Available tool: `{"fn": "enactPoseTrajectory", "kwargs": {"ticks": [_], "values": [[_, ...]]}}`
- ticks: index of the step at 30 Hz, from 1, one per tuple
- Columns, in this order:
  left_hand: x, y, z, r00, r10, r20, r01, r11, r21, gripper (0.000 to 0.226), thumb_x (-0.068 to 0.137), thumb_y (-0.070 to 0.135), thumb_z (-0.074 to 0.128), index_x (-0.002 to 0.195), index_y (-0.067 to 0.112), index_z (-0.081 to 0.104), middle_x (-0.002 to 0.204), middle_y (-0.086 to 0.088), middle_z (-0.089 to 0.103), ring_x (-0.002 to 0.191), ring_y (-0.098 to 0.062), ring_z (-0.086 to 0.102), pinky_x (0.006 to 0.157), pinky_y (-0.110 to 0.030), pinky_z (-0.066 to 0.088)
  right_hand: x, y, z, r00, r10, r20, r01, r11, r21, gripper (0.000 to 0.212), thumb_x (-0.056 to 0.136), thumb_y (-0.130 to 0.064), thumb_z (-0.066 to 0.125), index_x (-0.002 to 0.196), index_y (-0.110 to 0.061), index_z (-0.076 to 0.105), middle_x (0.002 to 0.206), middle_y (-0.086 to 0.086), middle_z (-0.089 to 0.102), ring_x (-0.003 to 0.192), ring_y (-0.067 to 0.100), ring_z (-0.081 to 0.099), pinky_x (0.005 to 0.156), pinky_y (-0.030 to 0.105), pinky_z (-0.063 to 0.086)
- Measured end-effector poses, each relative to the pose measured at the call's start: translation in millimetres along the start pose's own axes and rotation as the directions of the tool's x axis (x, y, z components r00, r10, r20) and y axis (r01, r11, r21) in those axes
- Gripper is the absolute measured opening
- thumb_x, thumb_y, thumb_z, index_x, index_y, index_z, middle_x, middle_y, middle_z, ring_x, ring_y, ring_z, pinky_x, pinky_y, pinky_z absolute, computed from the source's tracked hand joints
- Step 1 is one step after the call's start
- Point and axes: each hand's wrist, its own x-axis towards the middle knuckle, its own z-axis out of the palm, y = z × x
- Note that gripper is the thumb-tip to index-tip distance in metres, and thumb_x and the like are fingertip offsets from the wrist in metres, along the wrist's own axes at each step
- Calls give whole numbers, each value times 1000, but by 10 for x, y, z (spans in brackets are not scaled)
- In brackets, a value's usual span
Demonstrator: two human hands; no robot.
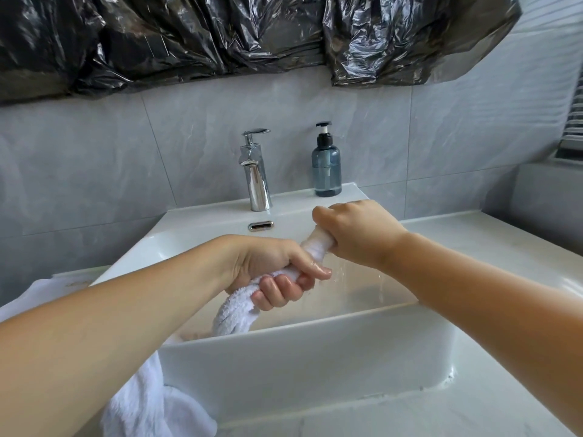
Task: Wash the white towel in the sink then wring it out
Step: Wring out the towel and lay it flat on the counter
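Over sink [303, 348], fists [277, 269] round towel [235, 313]

A chrome faucet [256, 175] is standing upright at the back ledge of the basin, its lever handle on top. Just to its right, a translucent blue soap dispenser bottle [326, 167] with a black pump is sitting on the same ledge, apart from the faucet. Crumpled black plastic sheeting [220, 36] is hanging across the upper wall, draping over grey marble-look wall tiles [94, 159]. A chrome overflow slot [260, 225] is showing below the faucet. A white desk [489, 241] is running along the right side.
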Motion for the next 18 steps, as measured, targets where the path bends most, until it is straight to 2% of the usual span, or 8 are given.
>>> {"fn": "enactPoseTrajectory", "kwargs": {"ticks": [2, 5, 7, 9, 10, 12, 15, 18], "values": [[26, 11, -17, 998, 25, -52, -24, 1000, 8, 38, 88, 42, 65, 70, 20, 40, 50, 5, 31, 32, -5, 24, 34, -14, 20, 32, -10, 3, 995, 66, 75, -61, 996, -64, 35, 69, -12, 68, 78, -18, 35, 60, 2, 56, 45, 27, 42, 46, 26, 25], [85, 51, -52, 931, 166, -325, -114, 978, 172, 34, 91, 26, 66, 71, 16, 40, 52, 0, 38, 39, -12, 30, 41, -18, 27, 60, -29, -30, 940, 241, 243, -230, 970, -72, 22, 85, -25, 56, 94, -17, 38, 88, 0, 62, 76, 32, 60, 57, 34, 39], [89, 62, -118, 777, 384, -498, -138, 876, 462, 26, 83, 15, 65, 70, 12, 43, 56, -4, 46, 46, -19, 40, 49, -25, 33, 8, -48, -95, 895, 271, 355, -304, 952, 41, 32, 85, -36, 58, 107, -17, 44, 98, 0, 55, 92, 28, 56, 74, 35, 43], [50, 48, -193, 568, 619, -542, 10, 653, 757, 13, 81, 14, 58, 77, 13, 46, 73, -4, 58, 63, -24, 52, 56, -32, 41, -44, -76, -194, 818, 239, 523, -389, 900, 195, 37, 95, -36, 50, 121, -11, 47, 111, 5, 49, 107, 26, 45, 85, 31, 33], [15, 33, -221, 477, 707, -522, 96, 549, 830, 8, 81, 15, 55, 85, 15, 48, 82, -3, 60, 72, -26, 55, 60, -35, 45, -56, -76, -246, 779, 214, 590, -439, 858, 267, 36, 98, -35, 44, 123, -9, 50, 115, 7, 49, 111, 27, 44, 88, 30, 33], [-25, -35, -280, 337, 841, -424, 221, 368, 903, 17, 83, 14, 51, 100, 15, 48, 90, -1, 61, 78, -31, 56, 60, -38, 44, -29, -67, -379, 719, 204, 665, -544, 760, 355, 22, 98, -39, 49, 99, -18, 59, 100, -3, 58, 98, 23, 53, 77, 27, 41], [-29, -133, -336, 112, 993, -45, 350, 2, 937, 24, 77, 8, 51, 101, 10, 51, 84, -5, 58, 67, -33, 58, 47, -33, 36, 80, -42, -516, 666, 218, 713, -578, 755, 310, 32, 77, -46, 77, 66, -30, 52, 64, -14, 54, 64, 12, 51, 60, 24, 37], [-46, -122, -366, -13, 989, 149, 435, -128, 891, 27, 74, 7, 48, 100, 7, 54, 79, -8, 54, 59, -29, 52, 40, -33, 39, 112, -79, -497, 629, 209, 749, -658, 655, 370, 30, 71, -33, 79, 85, -18, 57, 75, -3, 68, 63, 19, 60, 54, 27, 39]]}}
